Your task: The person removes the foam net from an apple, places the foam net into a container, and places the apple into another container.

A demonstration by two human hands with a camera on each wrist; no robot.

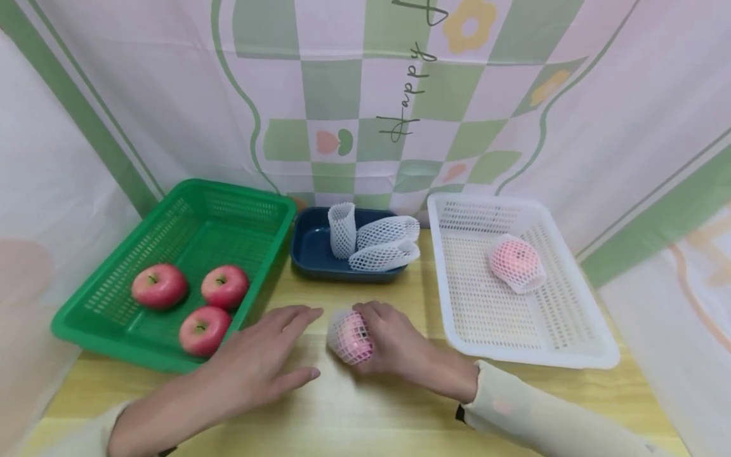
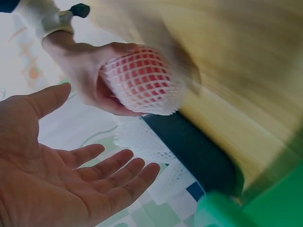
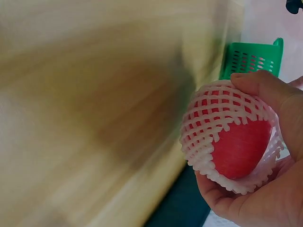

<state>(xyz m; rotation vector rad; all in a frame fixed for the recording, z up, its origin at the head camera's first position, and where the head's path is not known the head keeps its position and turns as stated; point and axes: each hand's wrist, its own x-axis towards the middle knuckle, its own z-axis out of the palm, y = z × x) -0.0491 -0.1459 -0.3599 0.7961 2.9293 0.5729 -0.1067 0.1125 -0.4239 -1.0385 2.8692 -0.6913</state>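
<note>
An apple in a white foam net is held in my right hand, over the middle of the table. In the right wrist view, the thumb and fingers curl round the netted apple, and bare red skin shows where the net ends. My left hand is apart from it on the left, fingers extended and thumb spread, with nothing in it. The left wrist view shows the left palm facing the netted apple.
A green basket on the left holds three bare apples. Behind the hands, a dark blue tray holds three white foam nets. The white basket on the right holds another netted apple. A patterned cloth hangs behind.
</note>
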